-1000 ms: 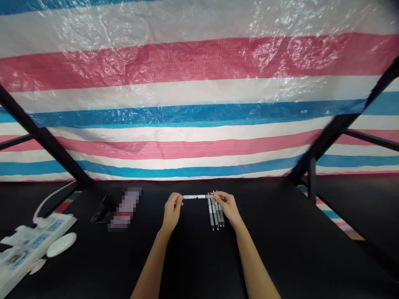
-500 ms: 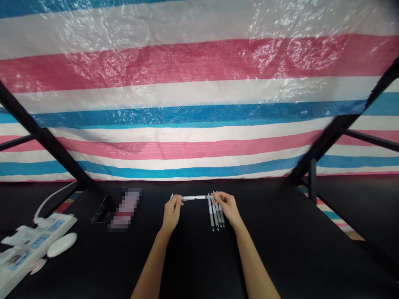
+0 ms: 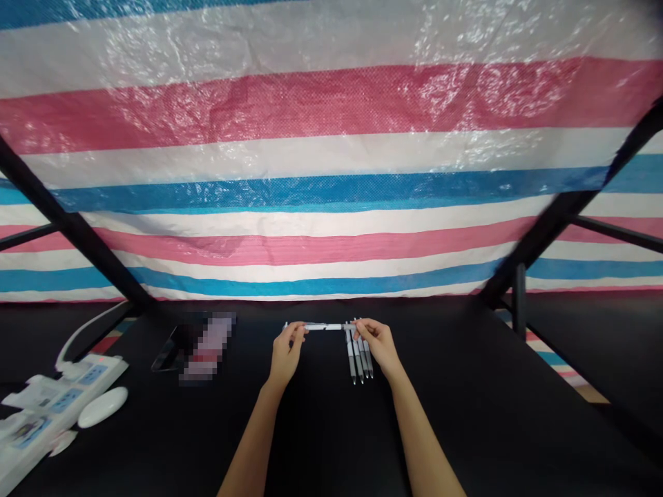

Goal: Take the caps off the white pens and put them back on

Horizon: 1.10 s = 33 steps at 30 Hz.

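Note:
A white pen (image 3: pixel 324 326) is held level between both hands above the black table (image 3: pixel 466 414). My left hand (image 3: pixel 286 351) pinches its left end, fingers closed. My right hand (image 3: pixel 377 342) pinches its right end, fingers closed too. Several more white pens (image 3: pixel 358 359) lie side by side on the table just under and left of my right hand, tips pointing toward me.
A dark phone (image 3: pixel 173 347) and a blurred-out item (image 3: pixel 207 346) lie at the back left. A white power strip (image 3: pixel 46 407) with its cable and a white mouse (image 3: pixel 102 406) sit at the far left. Black frame bars (image 3: pixel 549 221) cross a striped tarp (image 3: pixel 331 159) behind the table.
The pen's left end now sticks out a little past my left fingers. Both hands stay in nearly the same place.

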Motion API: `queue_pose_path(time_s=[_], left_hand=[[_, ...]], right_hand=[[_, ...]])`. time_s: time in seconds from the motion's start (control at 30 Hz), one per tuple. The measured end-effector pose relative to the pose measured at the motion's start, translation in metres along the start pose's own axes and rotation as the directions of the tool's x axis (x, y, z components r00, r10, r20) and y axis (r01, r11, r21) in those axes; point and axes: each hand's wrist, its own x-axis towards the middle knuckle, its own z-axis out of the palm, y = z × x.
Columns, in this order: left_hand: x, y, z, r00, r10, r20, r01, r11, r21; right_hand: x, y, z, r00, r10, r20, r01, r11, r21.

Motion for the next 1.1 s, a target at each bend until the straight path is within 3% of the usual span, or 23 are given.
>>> queue_pose_path(time_s=[0.37, 0.77, 0.93, 1.1], left_hand=[[0.0006, 0.0026, 0.0005, 1.000, -0.007, -0.010, 0.007, 1.000, 0.017], [0.0034, 0.0023, 0.0014, 0.991, -0.117, -0.064, 0.105, 0.980, -0.171], [0.0048, 0.0021, -0.0008, 0.990, -0.125, -0.062, 0.111, 0.975, -0.194], [0.0068, -0.0028, -0.0034, 0.988, -0.127, -0.084, 0.108, 0.974, -0.200]], right_hand=[[-0.0002, -0.0038, 0.0017, 1.000, -0.002, 0.000, 0.002, 1.000, -0.005], [-0.0012, -0.0013, 0.0056, 0.999, 0.024, 0.036, -0.024, 1.000, 0.007], [-0.0010, 0.0006, 0.0043, 0.999, -0.039, 0.022, 0.040, 0.998, -0.042], [-0.0009, 0.0020, -0.0002, 1.000, -0.013, 0.024, 0.013, 1.000, -0.025]])
